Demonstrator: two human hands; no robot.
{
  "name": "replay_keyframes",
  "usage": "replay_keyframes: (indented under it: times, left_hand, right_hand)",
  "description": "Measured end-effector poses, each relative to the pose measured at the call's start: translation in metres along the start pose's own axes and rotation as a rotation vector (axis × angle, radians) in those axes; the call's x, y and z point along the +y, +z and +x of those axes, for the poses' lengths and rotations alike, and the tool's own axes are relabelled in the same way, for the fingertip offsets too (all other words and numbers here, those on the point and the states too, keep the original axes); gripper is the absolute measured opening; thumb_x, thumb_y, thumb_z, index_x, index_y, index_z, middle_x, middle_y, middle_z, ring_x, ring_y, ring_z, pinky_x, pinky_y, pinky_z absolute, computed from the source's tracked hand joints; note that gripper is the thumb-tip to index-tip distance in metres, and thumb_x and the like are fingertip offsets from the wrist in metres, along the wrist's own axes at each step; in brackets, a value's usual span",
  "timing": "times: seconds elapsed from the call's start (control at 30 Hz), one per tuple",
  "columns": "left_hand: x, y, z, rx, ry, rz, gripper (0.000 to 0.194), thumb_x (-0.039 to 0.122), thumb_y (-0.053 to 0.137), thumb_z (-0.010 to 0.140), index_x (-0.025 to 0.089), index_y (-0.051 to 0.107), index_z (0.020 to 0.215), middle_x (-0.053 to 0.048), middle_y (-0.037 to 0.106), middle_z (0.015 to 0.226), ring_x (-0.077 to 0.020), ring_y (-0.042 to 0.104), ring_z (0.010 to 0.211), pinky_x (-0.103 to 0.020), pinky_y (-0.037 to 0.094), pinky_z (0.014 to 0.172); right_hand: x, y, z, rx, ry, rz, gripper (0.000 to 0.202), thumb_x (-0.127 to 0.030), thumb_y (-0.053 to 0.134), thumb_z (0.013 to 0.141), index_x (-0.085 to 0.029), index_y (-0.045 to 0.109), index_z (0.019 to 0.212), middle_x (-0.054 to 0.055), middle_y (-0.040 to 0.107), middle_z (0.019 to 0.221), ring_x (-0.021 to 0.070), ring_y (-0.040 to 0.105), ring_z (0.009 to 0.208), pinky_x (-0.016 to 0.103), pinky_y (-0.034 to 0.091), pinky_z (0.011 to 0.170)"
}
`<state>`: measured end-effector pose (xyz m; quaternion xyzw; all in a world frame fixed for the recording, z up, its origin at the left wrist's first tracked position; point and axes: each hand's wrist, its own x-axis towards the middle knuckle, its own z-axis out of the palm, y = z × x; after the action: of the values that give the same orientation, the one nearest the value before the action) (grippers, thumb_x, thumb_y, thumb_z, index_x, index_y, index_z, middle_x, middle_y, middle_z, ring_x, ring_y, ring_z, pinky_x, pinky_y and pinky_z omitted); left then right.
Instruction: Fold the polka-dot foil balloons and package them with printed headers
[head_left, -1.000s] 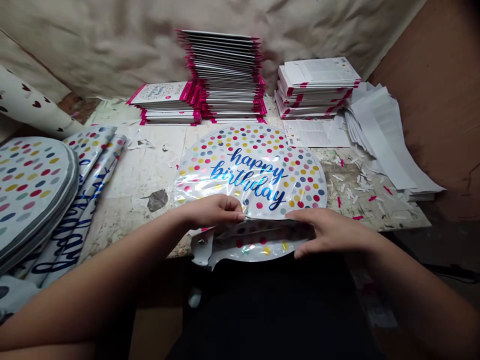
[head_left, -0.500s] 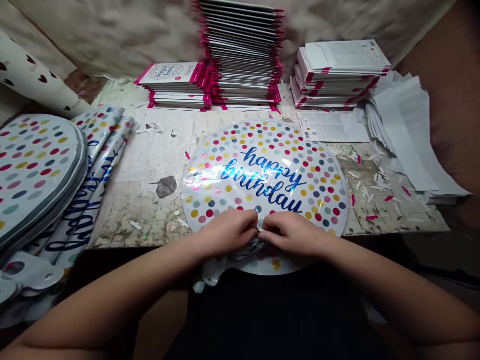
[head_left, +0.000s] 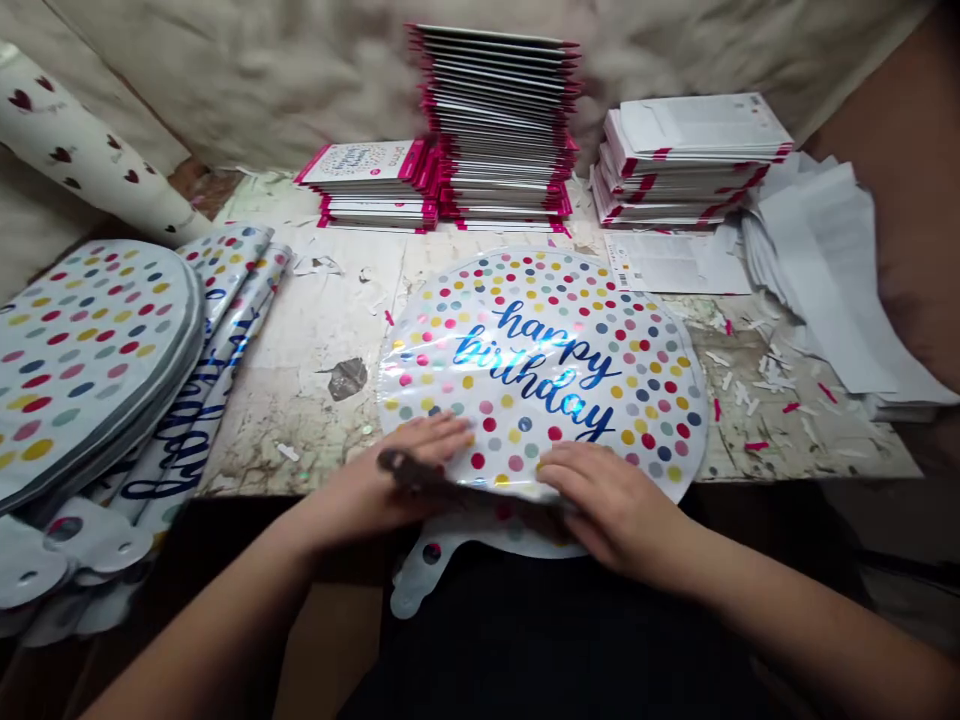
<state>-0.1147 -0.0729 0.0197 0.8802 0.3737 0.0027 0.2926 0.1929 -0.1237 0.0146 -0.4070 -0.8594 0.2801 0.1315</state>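
Note:
A round foil balloon (head_left: 495, 400) with coloured dots and blue "happy birthday" lettering lies on the worktable, its near part bent over the front edge. My left hand (head_left: 397, 475) rests on its near left part, fingers stretched out. A dark, narrow thing (head_left: 409, 470), too blurred to name, crosses that hand. On the near right part lies my right hand (head_left: 615, 505), fingers extended over the foil and thumb lower down, partly hidden. The balloon's pale tail (head_left: 420, 582) with a hole hangs below my left hand.
Dotted balloons (head_left: 90, 340) are stacked at the left beside folded ones (head_left: 244, 285). Along the back stand pink-edged packets (head_left: 502, 130) and white packets (head_left: 690, 130). White sheets (head_left: 832, 270) and paper scraps (head_left: 772, 375) lie at the right.
My hands have moved apart from their pinch at the balloon's near middle, and their fingers have straightened. The tail now hangs unfolded, and the dark thing has appeared. The view has shifted slightly.

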Motion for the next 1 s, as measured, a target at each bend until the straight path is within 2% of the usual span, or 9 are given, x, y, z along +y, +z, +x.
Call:
replay_keyframes:
  times: [0.07,0.13,0.23,0.37,0.5,0.63,0.77,0.87,1.0]
  left_hand:
    - [-0.002,0.016,0.006,0.022,0.053,0.005,0.037,0.033,0.042,0.09,0.031,0.052,0.126,-0.001,0.042,0.14,-0.0231,0.031,0.132,-0.043,0.02,0.11]
    - [-0.007,0.025,0.006,0.057,0.078,0.003,0.035,0.028,0.041,0.09,0.032,0.055,0.122,-0.001,0.046,0.136,-0.0221,0.034,0.131,-0.044,0.021,0.11]
    - [-0.015,0.023,0.004,0.076,0.117,-0.017,0.037,0.025,0.044,0.088,0.032,0.054,0.123,0.0,0.052,0.131,-0.021,0.038,0.129,-0.041,0.023,0.11]
    - [-0.014,0.016,0.007,0.084,0.134,-0.053,0.035,0.025,0.046,0.087,0.031,0.058,0.119,0.0,0.058,0.124,-0.0203,0.043,0.125,-0.039,0.026,0.11]
    - [-0.018,0.01,0.007,0.079,0.085,0.015,0.044,0.022,0.043,0.086,0.027,0.048,0.13,-0.001,0.043,0.139,-0.0217,0.034,0.131,-0.038,0.027,0.109]
    - [-0.04,-0.01,0.001,0.09,-0.028,0.139,0.054,0.026,0.043,0.084,0.024,0.038,0.137,-0.003,0.028,0.146,-0.0277,0.023,0.135,-0.044,0.022,0.11]
    - [-0.062,-0.043,0.017,-0.001,-0.175,-0.153,0.039,0.04,0.039,0.087,0.026,0.06,0.117,-0.003,0.05,0.133,-0.0261,0.043,0.124,-0.039,0.031,0.106]
    - [-0.074,-0.06,0.047,0.156,-0.472,-0.385,0.05,0.054,0.032,0.086,0.018,0.063,0.103,-0.007,0.066,0.106,-0.024,0.06,0.097,-0.031,0.047,0.083]
    - [-0.085,-0.065,0.083,0.332,-0.725,-0.16,0.042,0.052,0.033,0.083,0.019,0.058,0.081,-0.003,0.065,0.077,-0.0208,0.059,0.075,-0.027,0.042,0.064]
  right_hand:
    - [0.015,0.007,-0.022,0.018,0.042,-0.159,0.067,-0.002,0.043,0.066,-0.016,0.043,0.131,0.013,0.044,0.137,0.0292,0.037,0.128,0.049,0.034,0.102]
    - [0.037,0.005,-0.043,0.058,0.163,-0.242,0.078,-0.002,0.044,0.06,-0.013,0.035,0.137,0.014,0.036,0.142,0.0294,0.031,0.132,0.05,0.031,0.105]
    - [0.066,-0.014,-0.065,0.076,0.254,-0.236,0.076,-0.007,0.05,0.064,-0.013,0.034,0.138,0.014,0.034,0.143,0.0282,0.031,0.132,0.048,0.029,0.108]
    - [0.093,-0.043,-0.068,-0.002,0.227,-0.058,0.058,-0.011,0.05,0.073,-0.023,0.048,0.13,0.005,0.037,0.143,0.0233,0.032,0.132,0.042,0.029,0.109]
    - [0.114,-0.055,-0.06,0.046,0.266,-0.032,0.044,-0.019,0.053,0.08,-0.029,0.056,0.122,0.003,0.039,0.142,0.0246,0.031,0.132,0.045,0.025,0.11]
    - [0.131,-0.073,-0.053,0.049,0.289,0.103,0.03,-0.031,0.052,0.083,-0.03,0.065,0.11,0.003,0.053,0.13,0.0252,0.036,0.129,0.047,0.025,0.109]
    - [0.148,-0.105,-0.027,-0.018,0.465,0.43,0.033,-0.047,0.059,0.077,-0.023,0.071,0.095,0.008,0.067,0.107,0.0281,0.059,0.106,0.042,0.044,0.095]
    - [0.16,-0.12,0.005,0.078,0.655,0.574,0.041,-0.058,0.062,0.068,-0.018,0.07,0.076,0.008,0.071,0.083,0.0242,0.065,0.079,0.037,0.051,0.076]
    - [0.168,-0.123,0.032,0.125,0.872,0.7,0.044,-0.062,0.063,0.064,-0.018,0.064,0.069,0.005,0.068,0.071,0.0194,0.062,0.063,0.032,0.05,0.062]
